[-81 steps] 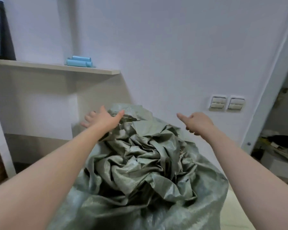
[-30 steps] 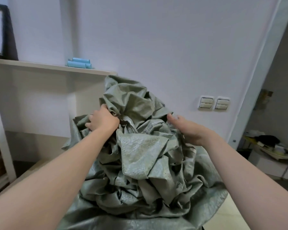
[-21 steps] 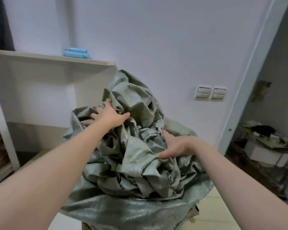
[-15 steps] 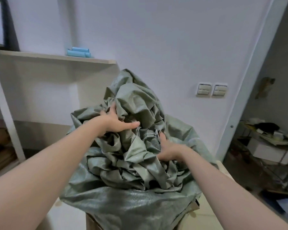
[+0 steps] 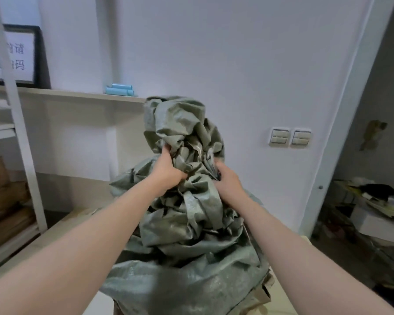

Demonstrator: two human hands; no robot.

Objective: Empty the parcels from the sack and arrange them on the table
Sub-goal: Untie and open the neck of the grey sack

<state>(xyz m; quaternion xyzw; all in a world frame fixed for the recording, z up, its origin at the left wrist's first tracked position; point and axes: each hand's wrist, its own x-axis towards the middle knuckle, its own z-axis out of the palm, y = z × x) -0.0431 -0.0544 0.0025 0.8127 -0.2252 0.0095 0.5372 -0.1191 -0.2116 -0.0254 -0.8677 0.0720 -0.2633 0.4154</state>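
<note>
While both arms reach forward, left hand (image 5: 166, 171) and right hand (image 5: 228, 180) grip sack (image 5: 191, 235) (bunched).

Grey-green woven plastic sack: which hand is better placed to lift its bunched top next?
Probably the left hand: it grips the grey-green woven sack just under the raised top; the right hand holds lower folds.

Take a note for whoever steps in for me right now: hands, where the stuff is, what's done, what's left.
Left hand grips the bunched top of the grey-green woven sack.
Right hand grips the same bunch from the other side.
The sack stands on the table, its top gathered upward.
Done: sack grasped. No parcels show outside it.
Left: empty the parcels out and arrange them on the table.
</note>
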